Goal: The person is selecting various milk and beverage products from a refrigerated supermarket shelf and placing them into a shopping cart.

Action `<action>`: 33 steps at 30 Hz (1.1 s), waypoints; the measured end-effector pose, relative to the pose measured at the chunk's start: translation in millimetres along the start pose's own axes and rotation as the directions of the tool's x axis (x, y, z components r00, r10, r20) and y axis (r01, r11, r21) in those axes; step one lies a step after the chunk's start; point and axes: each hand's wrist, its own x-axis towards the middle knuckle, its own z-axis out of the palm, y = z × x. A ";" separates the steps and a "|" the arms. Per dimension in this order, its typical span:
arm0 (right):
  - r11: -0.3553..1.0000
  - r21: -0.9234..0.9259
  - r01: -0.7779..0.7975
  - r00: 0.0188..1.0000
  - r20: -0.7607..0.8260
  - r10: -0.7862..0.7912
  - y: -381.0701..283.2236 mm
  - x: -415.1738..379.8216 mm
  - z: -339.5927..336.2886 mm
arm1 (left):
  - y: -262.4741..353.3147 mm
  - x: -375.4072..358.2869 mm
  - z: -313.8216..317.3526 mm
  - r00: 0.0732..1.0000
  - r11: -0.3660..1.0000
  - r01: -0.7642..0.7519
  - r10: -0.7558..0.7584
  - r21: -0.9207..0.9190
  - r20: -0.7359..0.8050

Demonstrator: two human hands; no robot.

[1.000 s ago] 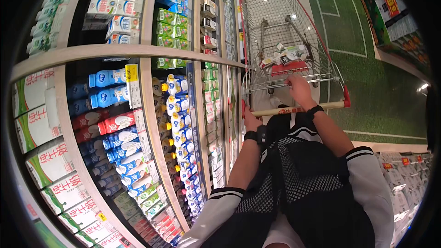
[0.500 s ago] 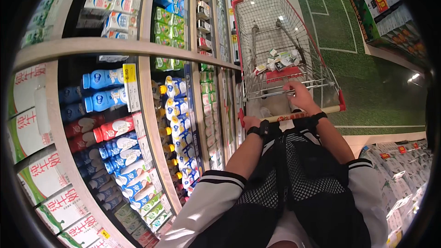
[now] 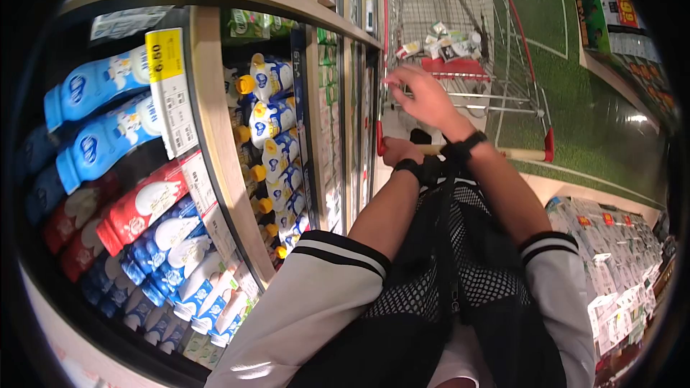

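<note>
My left hand [image 3: 402, 151] is closed around the left end of the shopping cart's handle [image 3: 523, 154]. Above the handle, my right hand [image 3: 425, 99] is raised, its fingers loosely apart and reaching toward the shelves on the left, with nothing in it. The wire shopping cart [image 3: 507, 21] stands in front of me. Inside, near its red child-seat flap [image 3: 456, 68], lie several small boxes and packets [image 3: 453, 47], too small to read. Both wrists wear black bands.
On the left, refrigerated shelves hold blue bottles [image 3: 108, 140], red bottles [image 3: 147, 205] and yellow-capped bottles [image 3: 273, 118]. A yellow price tag [image 3: 164, 54] hangs at the shelf edge. Stacked boxed goods [image 3: 611, 266] stand at right, beside green turf-patterned floor [image 3: 593, 140].
My right hand has lifted from near the cart handle and swung left, its fingers loosening. The left hand stays on the handle. The shelf bottles now appear larger and closer.
</note>
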 end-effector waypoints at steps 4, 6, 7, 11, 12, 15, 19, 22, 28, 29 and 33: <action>1.000 -0.006 0.023 0.985 0.172 -0.021 2.6 49.9 36.3 | 15.4 -24.1 -0.3 0.998 0.998 0.062 -0.061 -0.023 0.015; 1.000 0.000 0.009 0.977 0.212 -0.009 17.9 74.3 58.7 | 18.2 -27.3 7.7 0.992 0.992 0.123 -0.124 -0.030 -0.024; 1.000 0.004 0.019 0.967 0.255 -0.019 27.0 85.3 70.5 | 2.8 -11.9 21.9 0.991 0.991 0.130 -0.131 -0.019 -0.039; 1.000 0.029 -0.009 0.940 0.341 -0.002 33.8 118.3 97.8 | -10.3 -13.1 36.9 0.985 0.982 0.155 -0.163 -0.110 -0.065; 0.999 0.041 -0.019 0.937 0.349 0.003 38.7 127.7 105.1 | -14.8 -8.9 41.5 0.983 0.973 0.164 -0.175 -0.162 -0.054; 0.999 0.039 0.005 0.928 0.372 -0.019 57.9 157.4 129.4 | -26.5 -10.3 52.7 0.991 0.963 0.118 -0.130 -0.244 -0.035; 0.978 -0.194 0.074 0.850 0.525 0.040 66.2 191.9 149.9 | -7.7 -26.6 50.4 0.994 0.955 0.111 -0.113 -0.275 0.010; 0.982 -0.178 0.067 0.872 0.488 0.029 79.9 200.0 174.9 | -10.7 -10.9 60.3 1.000 0.957 0.020 -0.022 -0.290 -0.003; 0.971 -0.230 0.061 0.876 0.479 0.059 89.1 203.6 201.4 | 12.7 -19.9 53.3 0.999 0.936 0.023 -0.038 -0.352 -0.036; 0.971 -0.229 0.071 0.871 0.489 0.052 92.0 201.0 200.7 | 13.1 -21.1 53.9 0.998 0.932 0.030 -0.047 -0.362 -0.038; 0.973 -0.183 0.141 0.939 0.337 -0.073 88.9 188.3 185.1 | 12.4 -18.9 55.0 0.999 0.915 -0.017 -0.004 -0.402 -0.052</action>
